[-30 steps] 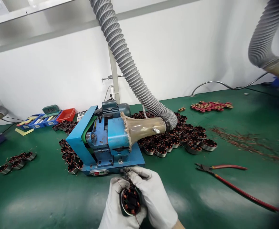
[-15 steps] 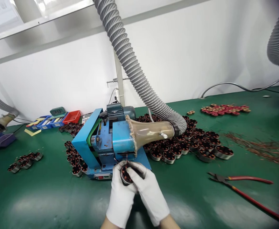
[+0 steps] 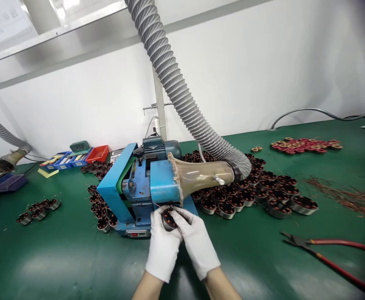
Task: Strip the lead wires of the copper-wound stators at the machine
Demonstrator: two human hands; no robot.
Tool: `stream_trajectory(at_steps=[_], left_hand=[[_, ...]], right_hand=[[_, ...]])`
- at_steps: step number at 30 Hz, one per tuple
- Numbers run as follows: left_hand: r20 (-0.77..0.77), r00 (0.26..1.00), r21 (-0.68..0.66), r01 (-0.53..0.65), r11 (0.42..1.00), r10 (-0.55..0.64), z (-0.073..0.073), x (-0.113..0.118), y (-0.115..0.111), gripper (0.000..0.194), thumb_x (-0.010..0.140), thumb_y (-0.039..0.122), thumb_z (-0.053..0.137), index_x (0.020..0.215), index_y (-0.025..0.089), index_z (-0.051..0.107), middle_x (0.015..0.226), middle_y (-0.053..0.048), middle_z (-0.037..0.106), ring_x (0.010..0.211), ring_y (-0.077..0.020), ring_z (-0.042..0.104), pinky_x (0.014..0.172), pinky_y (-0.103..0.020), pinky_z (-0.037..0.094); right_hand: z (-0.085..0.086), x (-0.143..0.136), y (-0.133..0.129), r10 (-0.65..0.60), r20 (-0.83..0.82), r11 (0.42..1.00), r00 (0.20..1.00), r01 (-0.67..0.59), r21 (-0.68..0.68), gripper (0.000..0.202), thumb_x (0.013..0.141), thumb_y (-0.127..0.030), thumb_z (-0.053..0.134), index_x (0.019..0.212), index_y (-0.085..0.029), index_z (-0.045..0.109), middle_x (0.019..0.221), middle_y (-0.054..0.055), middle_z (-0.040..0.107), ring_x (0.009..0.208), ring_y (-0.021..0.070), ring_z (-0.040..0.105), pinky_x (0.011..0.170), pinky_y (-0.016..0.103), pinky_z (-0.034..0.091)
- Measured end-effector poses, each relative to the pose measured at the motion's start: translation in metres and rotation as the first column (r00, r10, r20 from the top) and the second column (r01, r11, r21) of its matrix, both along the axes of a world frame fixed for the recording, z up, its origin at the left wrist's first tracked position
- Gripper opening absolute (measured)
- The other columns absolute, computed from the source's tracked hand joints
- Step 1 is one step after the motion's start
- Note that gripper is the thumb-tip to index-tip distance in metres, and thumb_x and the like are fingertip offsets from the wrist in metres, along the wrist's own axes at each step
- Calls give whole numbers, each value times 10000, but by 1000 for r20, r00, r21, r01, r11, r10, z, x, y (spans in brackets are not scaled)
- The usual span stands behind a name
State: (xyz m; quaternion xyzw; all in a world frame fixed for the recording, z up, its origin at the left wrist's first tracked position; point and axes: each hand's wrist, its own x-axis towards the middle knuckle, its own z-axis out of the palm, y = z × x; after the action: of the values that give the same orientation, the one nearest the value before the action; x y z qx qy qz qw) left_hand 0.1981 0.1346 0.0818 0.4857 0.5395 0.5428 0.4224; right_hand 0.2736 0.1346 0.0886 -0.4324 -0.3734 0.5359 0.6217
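Both my hands wear white gloves and hold one motor stator [image 3: 169, 221], a round metal ring with dark copper windings inside. My left hand [image 3: 163, 246] wraps its left side and underside. On the right side, the fingers of my right hand [image 3: 196, 237] press near its upper rim. The stator is tilted at the front opening of a blue belt-driven machine [image 3: 165, 181], right below its hood; thin wires reach toward the opening. Whether the wires touch anything inside is hidden. A translucent funnel [image 3: 201, 175] joins the hood to a grey corrugated hose [image 3: 182, 83].
Many stators [image 3: 226, 208] crowd the green table right of the machine, with more to its left [image 3: 104, 223]. Red-handled pliers [image 3: 304, 241] lie at the right front, wire scraps [image 3: 344, 193] behind them. Red rings [image 3: 307, 145], a red bin [image 3: 98, 153] and blue bins [image 3: 64, 160] stand farther back.
My hands have brought the stator slightly up and closer beneath the machine's hood, its wires now at the opening. The whole view has shifted a little.
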Motion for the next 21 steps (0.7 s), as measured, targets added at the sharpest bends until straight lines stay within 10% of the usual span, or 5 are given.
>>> stream_trajectory(at_steps=[6,12,17,21], left_hand=[[-27,999,32,-28,999,29,-7,-4,-27,391,544,154,627,918,189,518,926,-66,610,838,-198,616,776,-334,514],[-257,964,395,171,903,-70,-12,-34,-62,503,546,70,635,992,284,547,956,-28,556,877,-191,601,746,-288,536],[-694,713,435,304,848,101,5,-56,-77,597,640,107,595,1190,295,458,1010,-79,579,896,-223,615,726,-304,545],[-754,554,576,299,761,353,14,-56,-95,395,776,353,570,1149,250,493,1016,-103,617,902,-223,628,742,-321,542]], right_hand=[[-2,2,-30,-8,98,999,995,3,54,227,713,-343,643,834,-159,699,857,101,691,806,246,638,760,369,516],[-10,2,-77,-17,40,984,999,10,175,265,691,-395,680,914,-252,673,1035,101,661,980,263,604,825,361,496],[-11,-4,-85,137,-42,980,990,-129,152,306,578,-459,760,741,-220,659,884,77,669,814,235,621,708,303,502],[-16,-7,-85,305,-329,951,894,-305,51,390,619,-582,685,694,-207,607,617,5,582,566,151,558,533,243,461]])
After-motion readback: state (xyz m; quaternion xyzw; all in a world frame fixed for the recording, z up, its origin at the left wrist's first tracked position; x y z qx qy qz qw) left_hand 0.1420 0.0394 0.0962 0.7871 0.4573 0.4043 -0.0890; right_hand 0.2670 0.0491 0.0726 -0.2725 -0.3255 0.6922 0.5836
